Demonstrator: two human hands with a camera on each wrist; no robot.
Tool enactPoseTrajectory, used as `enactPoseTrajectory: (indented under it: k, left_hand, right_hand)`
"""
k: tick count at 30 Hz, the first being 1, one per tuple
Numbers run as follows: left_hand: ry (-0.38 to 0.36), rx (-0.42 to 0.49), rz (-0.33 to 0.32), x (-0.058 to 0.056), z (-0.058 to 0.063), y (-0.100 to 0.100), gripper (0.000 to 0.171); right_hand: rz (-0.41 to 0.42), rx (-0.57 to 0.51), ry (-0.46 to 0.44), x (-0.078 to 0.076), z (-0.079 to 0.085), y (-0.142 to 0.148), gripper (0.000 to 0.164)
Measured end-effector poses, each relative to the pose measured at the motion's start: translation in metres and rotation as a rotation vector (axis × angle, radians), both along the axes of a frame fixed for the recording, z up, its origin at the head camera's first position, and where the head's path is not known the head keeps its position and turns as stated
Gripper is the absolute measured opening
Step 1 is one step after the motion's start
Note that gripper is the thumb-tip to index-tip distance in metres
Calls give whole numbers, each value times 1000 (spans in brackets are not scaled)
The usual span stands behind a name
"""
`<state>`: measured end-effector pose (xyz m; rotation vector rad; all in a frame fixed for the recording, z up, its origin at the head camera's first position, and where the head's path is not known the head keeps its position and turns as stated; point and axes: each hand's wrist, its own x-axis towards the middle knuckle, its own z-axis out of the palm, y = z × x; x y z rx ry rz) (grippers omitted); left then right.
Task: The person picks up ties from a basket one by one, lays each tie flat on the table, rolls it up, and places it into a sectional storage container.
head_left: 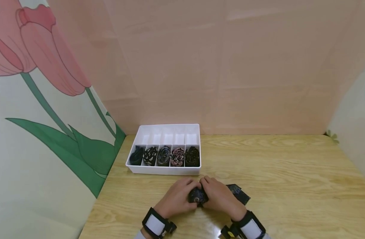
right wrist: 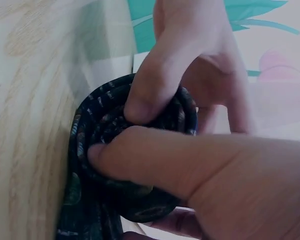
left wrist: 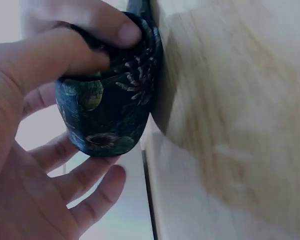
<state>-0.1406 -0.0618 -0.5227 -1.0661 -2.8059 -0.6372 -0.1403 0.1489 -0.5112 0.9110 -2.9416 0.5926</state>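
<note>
A dark necktie (head_left: 197,196) with a flower print stands on the table as a thick coil, its flat tail (head_left: 241,195) running out to the right past the right hand. My left hand (head_left: 179,195) grips the coil from the left, its thumb on the coiled edge and its fingers around the outside in the left wrist view. From the other side my right hand (head_left: 220,196) holds the same coil (right wrist: 140,202). Both thumbs press on the spiral edge in the right wrist view.
Just beyond the hands stands a white divided box (head_left: 167,170). Its front row holds several rolled neckties (head_left: 163,156), dark or patterned; its back compartments show bare white. The wooden table (head_left: 289,172) meets a pinkish wall covering behind and a tulip-printed sheet at left.
</note>
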Motion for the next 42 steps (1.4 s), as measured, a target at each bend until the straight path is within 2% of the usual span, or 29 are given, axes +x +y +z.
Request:
enactPoseTrajectory:
  k: [5, 10, 12, 17, 22, 28, 33, 38, 42]
  left_hand:
    - [-13, 20, -3, 0, -1, 0, 55]
    - [-149, 93, -30, 2, 1, 1, 58]
    - [-177, 103, -30, 2, 1, 1, 57]
    - [-112, 69, -14, 0, 1, 0, 55]
    - [-44, 68, -49, 0, -1, 0, 59]
    - [33, 23, -39, 0, 3, 0, 54]
    - [25, 9, -28, 0, 4, 1, 56]
    - [24, 23, -13, -1, 1, 0, 50]
    - [28, 27, -23, -1, -1, 0, 55]
  right_hand:
    - [27, -44, -27, 1, 4, 2, 57]
    - [42, -54, -38, 1, 4, 7, 55]
    - [47, -47, -32, 0, 3, 7, 55]
    - [56, -47, -39, -1, 4, 6, 56]
    - [40, -29, -25, 2, 6, 7, 57]
    - [51, -59, 8, 3, 7, 5, 58]
    - [19, -56, -8, 4, 6, 6, 57]
    - [36, -69, -16, 2, 6, 6, 57]
    - [22, -84, -51, 3, 6, 6, 56]
